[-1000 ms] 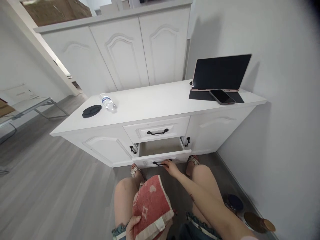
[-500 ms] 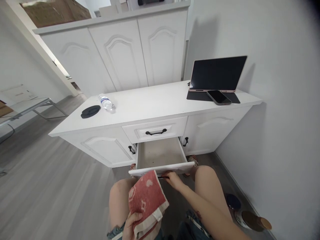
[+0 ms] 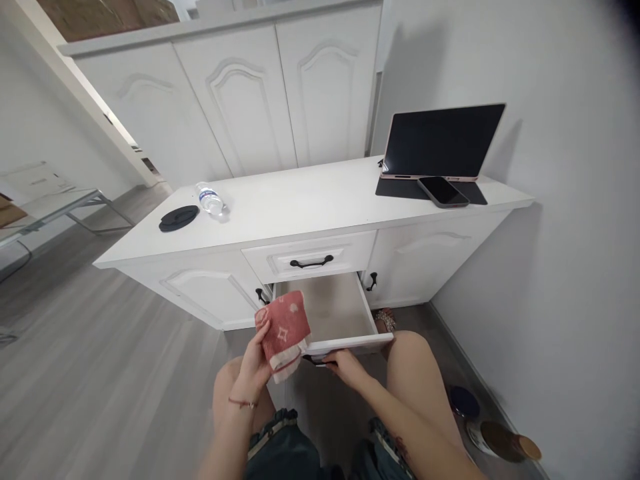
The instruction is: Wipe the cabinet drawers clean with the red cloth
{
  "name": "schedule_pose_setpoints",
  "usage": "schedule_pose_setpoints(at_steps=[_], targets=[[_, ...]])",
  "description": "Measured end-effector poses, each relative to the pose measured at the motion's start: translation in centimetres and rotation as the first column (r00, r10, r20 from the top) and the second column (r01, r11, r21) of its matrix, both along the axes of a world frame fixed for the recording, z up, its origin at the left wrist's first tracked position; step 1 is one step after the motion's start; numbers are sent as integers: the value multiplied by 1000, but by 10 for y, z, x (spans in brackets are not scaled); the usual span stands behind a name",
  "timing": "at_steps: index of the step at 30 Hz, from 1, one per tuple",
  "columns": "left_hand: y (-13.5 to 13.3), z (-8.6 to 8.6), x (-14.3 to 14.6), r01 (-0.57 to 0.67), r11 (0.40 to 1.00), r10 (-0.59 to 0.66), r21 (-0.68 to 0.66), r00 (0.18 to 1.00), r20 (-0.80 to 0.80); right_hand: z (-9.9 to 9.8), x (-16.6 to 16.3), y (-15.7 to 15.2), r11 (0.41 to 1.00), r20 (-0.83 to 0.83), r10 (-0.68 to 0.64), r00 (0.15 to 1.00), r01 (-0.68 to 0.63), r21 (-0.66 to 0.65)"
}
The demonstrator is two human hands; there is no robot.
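Note:
A folded red towel [image 3: 286,328] with a pale border is pinched in my left hand [image 3: 256,360]. It hangs over the front left corner of the lower drawer [image 3: 345,343], hiding that part. The drawer is pulled out of the white cabinet [image 3: 200,293], and its pale inside shows. At the drawer's front, the fingers of my right hand [image 3: 345,368] are closed around the black drawer handle [image 3: 314,361]. Above it, the upper drawer [image 3: 285,257] is closed.
On the cabinet top are a plastic bottle [image 3: 210,200], a dark flat round object [image 3: 179,218], a tablet [image 3: 443,143] on a stand and a phone [image 3: 443,192]. A brown-topped jar [image 3: 500,440] stands on the floor by the right wall.
My left hand has carried the towel up and forward, from above my lap to the drawer's front left corner. My right hand has stayed on the handle.

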State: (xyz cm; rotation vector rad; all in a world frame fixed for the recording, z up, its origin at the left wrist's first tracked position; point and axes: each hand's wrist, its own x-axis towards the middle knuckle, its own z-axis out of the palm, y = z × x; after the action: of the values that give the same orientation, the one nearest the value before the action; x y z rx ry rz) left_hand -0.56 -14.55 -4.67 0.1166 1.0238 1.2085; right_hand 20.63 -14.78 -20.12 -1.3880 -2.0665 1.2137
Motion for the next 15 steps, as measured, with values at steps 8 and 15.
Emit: schedule_pose_setpoints(at_steps=[8, 15], targets=[[99, -55, -11, 123, 988, -150, -90, 899, -413, -2, -1, 1, 998, 17, -11, 1000, 12, -57], [107, -116, 29, 348, 927, -367, -135, 777, -512, 3, 1, 2, 999, 0, 12, 1000, -12, -47]])
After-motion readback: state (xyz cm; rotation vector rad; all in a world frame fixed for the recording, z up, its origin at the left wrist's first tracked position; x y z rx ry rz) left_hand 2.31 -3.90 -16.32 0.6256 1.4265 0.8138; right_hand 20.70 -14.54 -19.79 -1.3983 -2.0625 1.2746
